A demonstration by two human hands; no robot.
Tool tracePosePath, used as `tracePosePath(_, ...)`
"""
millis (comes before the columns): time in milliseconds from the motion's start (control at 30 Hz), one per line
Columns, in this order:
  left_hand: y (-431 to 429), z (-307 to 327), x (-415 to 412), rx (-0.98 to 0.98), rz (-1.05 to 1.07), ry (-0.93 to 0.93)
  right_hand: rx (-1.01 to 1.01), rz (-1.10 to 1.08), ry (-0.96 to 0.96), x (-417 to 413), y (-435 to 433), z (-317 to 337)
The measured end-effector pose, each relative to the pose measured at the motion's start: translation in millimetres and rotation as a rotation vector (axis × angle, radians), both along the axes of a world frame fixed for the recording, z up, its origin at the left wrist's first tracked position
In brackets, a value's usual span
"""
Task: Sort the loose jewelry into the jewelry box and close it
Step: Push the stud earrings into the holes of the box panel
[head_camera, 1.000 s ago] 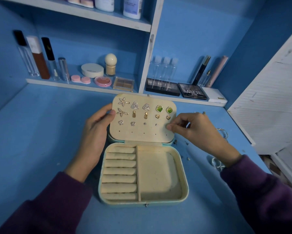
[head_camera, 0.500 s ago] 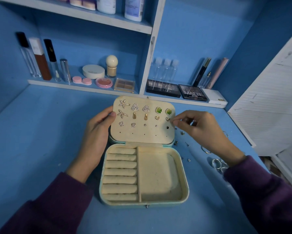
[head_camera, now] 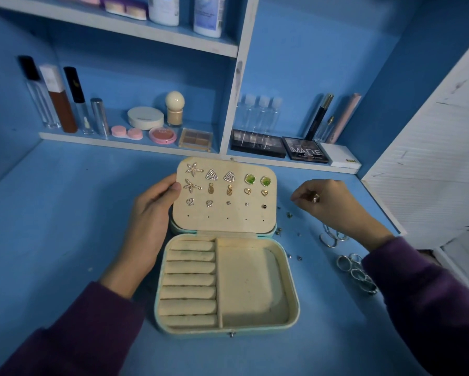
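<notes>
The cream-lined jewelry box (head_camera: 293, 294) lies open on the blue desk, its lid (head_camera: 228, 223) standing up. Several pairs of earrings (head_camera: 229, 176) are pinned in rows on the lid, and a dark stud (head_camera: 264, 206) ends the third row. My left hand (head_camera: 149, 223) grips the lid's left edge. My right hand (head_camera: 333, 204) hovers to the right of the lid with its fingertips pinched together, above small loose pieces (head_camera: 289, 214). I cannot tell whether anything tiny sits between the fingers. The ring rolls and the tray compartment hold nothing.
Silver rings (head_camera: 356, 272) and thin hoops (head_camera: 332, 237) lie on the desk by my right wrist. Cosmetics and palettes (head_camera: 305, 151) line the shelf behind the box. A white slatted panel (head_camera: 431, 172) stands at the right.
My right hand has left the lid's right edge and moved right over the loose pieces. A dark stud now shows in the third row. My left hand stays on the lid.
</notes>
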State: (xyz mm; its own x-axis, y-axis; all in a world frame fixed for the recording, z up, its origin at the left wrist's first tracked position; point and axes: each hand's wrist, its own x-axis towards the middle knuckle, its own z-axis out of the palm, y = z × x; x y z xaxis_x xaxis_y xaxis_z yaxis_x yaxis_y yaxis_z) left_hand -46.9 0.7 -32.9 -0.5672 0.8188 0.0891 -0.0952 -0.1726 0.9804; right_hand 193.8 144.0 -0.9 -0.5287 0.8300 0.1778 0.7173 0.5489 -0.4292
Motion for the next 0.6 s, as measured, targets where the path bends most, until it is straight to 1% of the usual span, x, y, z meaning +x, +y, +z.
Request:
tracePosePath(167,-0.1,0.3,-0.5,-0.001,-0.003,-0.006,-0.057,0.052,-0.111,7.0,2.9,-7.0)
tracePosePath(600,-0.4,0.8,0.6,-0.007,0.01,-0.023,-0.046,0.13,-0.073,9.6,3.4,-12.4)
